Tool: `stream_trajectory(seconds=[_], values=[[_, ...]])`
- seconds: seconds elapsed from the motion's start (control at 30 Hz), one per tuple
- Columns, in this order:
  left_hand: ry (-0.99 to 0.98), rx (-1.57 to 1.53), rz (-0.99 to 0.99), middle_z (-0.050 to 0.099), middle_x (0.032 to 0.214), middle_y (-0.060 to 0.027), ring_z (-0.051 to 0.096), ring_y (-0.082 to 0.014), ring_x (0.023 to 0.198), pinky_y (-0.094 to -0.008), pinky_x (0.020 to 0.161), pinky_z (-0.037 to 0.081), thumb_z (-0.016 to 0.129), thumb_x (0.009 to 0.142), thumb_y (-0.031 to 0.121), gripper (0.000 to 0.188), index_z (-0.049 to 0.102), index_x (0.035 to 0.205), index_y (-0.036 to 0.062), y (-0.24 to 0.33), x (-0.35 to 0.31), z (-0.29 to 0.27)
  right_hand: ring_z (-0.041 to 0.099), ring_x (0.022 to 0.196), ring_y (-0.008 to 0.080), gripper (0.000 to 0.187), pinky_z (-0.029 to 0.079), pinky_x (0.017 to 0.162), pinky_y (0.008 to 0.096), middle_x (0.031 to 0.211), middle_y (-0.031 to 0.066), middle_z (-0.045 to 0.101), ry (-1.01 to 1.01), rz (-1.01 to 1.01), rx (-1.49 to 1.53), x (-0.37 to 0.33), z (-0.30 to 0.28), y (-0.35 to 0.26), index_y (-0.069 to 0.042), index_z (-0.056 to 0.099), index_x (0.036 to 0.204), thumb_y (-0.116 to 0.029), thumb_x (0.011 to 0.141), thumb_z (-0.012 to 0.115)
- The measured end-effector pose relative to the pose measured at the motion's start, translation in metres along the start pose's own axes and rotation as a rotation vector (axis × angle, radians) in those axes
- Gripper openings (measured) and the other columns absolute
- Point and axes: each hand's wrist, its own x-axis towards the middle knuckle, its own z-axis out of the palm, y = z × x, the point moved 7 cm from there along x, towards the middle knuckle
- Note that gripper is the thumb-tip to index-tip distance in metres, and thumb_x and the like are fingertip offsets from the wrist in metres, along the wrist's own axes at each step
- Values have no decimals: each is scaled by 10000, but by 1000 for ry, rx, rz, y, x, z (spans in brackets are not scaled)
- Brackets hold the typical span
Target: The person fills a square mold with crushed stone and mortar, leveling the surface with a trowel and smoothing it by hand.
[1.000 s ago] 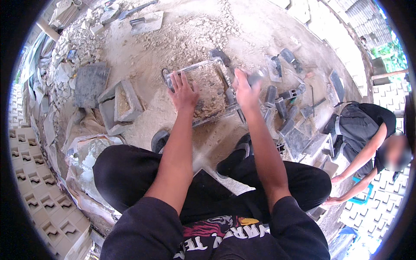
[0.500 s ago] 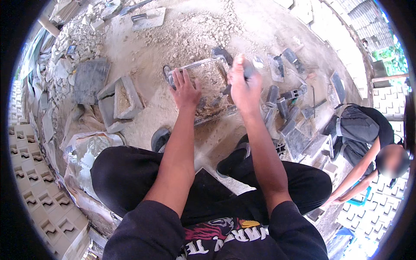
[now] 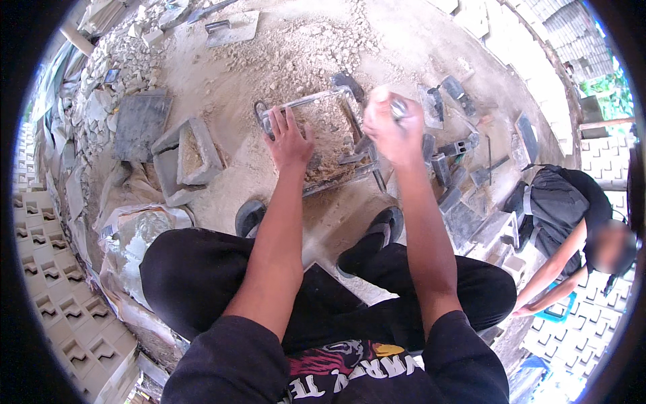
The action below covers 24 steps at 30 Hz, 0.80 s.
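My left hand [image 3: 291, 143] lies with fingers spread over the left edge of a rectangular metal frame [image 3: 315, 98]. Packed grey-brown mix [image 3: 330, 131] fills the frame, its surface rough and crumbly. My right hand [image 3: 396, 131] is raised at the frame's right side, its fingers wrapped round a tool with a rounded metallic end [image 3: 400, 108]. Motion blur and my fingers hide the rest of that tool, so its kind is unclear. Dark metal bars [image 3: 355, 158] show just below and left of this hand, by the frame's near right corner.
Several dark metal mould pieces [image 3: 461, 147] lie to the right. Left stand a hollow concrete block [image 3: 176, 161] and a dark plate [image 3: 141, 126]. A flat trowel [image 3: 234, 29] rests far off near rubble [image 3: 111, 81]. A co-worker [image 3: 565, 209] bends over at the right.
My right hand has shifted slightly right and turned, so the tool's rounded end shows and the dark bars below come into sight. My left hand stays in place on the frame.
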Motion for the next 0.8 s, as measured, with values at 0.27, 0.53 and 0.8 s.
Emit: stream_trajectory(seconds=[0.27, 0.53, 0.8], values=[[-2, 23, -13, 137, 1598, -136, 103, -263, 1485, -577, 1132, 186, 423, 937, 436, 685, 259, 1499, 80, -8, 1, 7, 332, 419, 62, 483, 220, 403, 257, 503, -29, 381, 231, -44, 49, -6, -1, -19, -92, 436, 566, -275, 997, 551], [1, -97, 33, 181, 1584, -148, 120, -270, 1480, -561, 1162, 93, 370, 963, 433, 635, 301, 1481, 72, -5, 1, -1, 352, 494, 21, 435, 259, 433, 249, 533, -77, 423, 170, -52, 125, -14, 17, -18, -61, 496, 594, -246, 976, 593], [131, -261, 71, 268, 1555, -149, 185, -296, 1462, -535, 1174, 77, 331, 988, 367, 561, 344, 1447, 46, -16, -53, 9, 384, 469, 31, 387, 267, 423, 250, 528, -61, 450, 76, -18, 128, -9, 25, 7, -56, 531, 605, -203, 957, 600]])
